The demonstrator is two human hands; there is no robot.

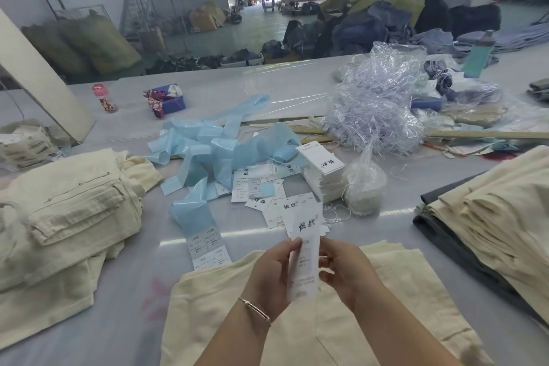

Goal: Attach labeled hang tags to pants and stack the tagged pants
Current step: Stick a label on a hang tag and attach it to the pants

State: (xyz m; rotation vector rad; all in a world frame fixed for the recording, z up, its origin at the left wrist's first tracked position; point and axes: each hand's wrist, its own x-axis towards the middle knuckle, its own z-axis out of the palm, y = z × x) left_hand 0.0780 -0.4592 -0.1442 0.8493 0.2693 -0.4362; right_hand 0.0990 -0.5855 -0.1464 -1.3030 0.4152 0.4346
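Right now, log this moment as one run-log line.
step: tag prep | left hand: pinches hang tag | right hand: pinches hang tag | cream pants: flat beneath hands, untagged | folded stack: right

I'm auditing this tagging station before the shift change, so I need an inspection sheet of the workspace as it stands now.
Surface: grey table, crowded.
Job's things: hang tag held upright over cream pants; tag stack; loose tags; folded pants stack at right; pants heap at left.
Clutter: blue strips, label sheet, plastic bags, string bag, two bottles, wooden sticks.
Hands: left hand and right hand both pinch the tag.
Cables: nothing seen.
Surroundings: warehouse, sacks, clothing piles, people far off.
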